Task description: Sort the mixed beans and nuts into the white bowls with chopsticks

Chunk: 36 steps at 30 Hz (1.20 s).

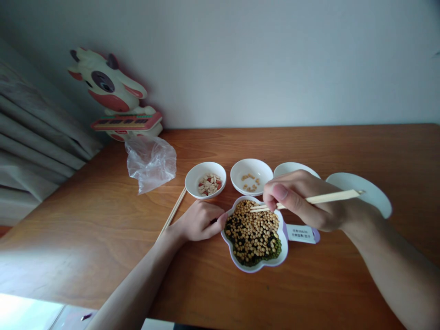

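A flower-shaped bowl (283,238) with a white inside, lilac edge and labelled handle stands before me, full of soybeans (261,231), dark beans and small green beans. My right hand (299,199) is closed round a pair of wooden chopsticks (332,196); their tips reach down to the soybeans near the far rim. I cannot tell whether a bean is between the tips. My left hand (202,220) lies curled at the bowl's left side, thumb and finger on its rim. Behind, one white bowl (192,176) holds pale seeds and reddish nuts, another white bowl (235,174) a few soybeans.
Two more white dishes, a middle one (292,167) and a right one (381,197), stand partly hidden behind my right hand. Spare chopsticks (175,208) lie beside my left wrist. A clear plastic bag (153,162) and a cow toy keyboard (120,98) occupy the back left, near a curtain (37,142).
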Motion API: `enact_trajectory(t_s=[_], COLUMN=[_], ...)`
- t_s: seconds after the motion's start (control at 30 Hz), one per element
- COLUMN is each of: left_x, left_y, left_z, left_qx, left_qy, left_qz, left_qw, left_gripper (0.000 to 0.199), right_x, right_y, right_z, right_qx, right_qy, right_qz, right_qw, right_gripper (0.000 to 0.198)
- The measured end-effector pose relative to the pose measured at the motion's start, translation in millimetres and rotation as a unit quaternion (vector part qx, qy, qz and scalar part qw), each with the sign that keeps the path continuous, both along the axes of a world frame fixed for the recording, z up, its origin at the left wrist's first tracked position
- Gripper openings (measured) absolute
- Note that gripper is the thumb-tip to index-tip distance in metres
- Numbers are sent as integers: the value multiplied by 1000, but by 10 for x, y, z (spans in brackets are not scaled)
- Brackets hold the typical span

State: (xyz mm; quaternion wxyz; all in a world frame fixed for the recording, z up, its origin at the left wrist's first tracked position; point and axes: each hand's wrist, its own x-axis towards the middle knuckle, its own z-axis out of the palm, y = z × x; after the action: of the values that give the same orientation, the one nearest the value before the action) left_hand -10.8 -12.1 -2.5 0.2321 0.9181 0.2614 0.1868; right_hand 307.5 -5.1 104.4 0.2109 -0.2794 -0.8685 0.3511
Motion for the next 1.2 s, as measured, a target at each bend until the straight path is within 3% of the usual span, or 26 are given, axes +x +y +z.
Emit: enact_trajectory(t_s=[0.33,0.57,0.9,1.1,1.2], left_x=[-7,-7,-11,-11,-14], left_y=[2,1,-4,4,5], left_z=[-17,-9,-13,-23,-29], left_qx=[-23,-19,-25,-10,-8], left_qy=[7,5,18,7,4], left_qz=[5,1,11,1,-3], left_qw=[1000,1000,999,1000,1000], left_gripper=[44,45,44,46,46], right_x=[-87,-39,-60,50,150], right_y=[-5,11,7,17,-63], right_z=[-18,-15,18,140,94], right_qx=[4,27,29,34,25], right_qy=[-3,18,-26,-32,12], right_qz=[4,-4,12,-25,-49], right_qw=[1000,999,999,999,998], right_gripper=[49,55,52,59,66])
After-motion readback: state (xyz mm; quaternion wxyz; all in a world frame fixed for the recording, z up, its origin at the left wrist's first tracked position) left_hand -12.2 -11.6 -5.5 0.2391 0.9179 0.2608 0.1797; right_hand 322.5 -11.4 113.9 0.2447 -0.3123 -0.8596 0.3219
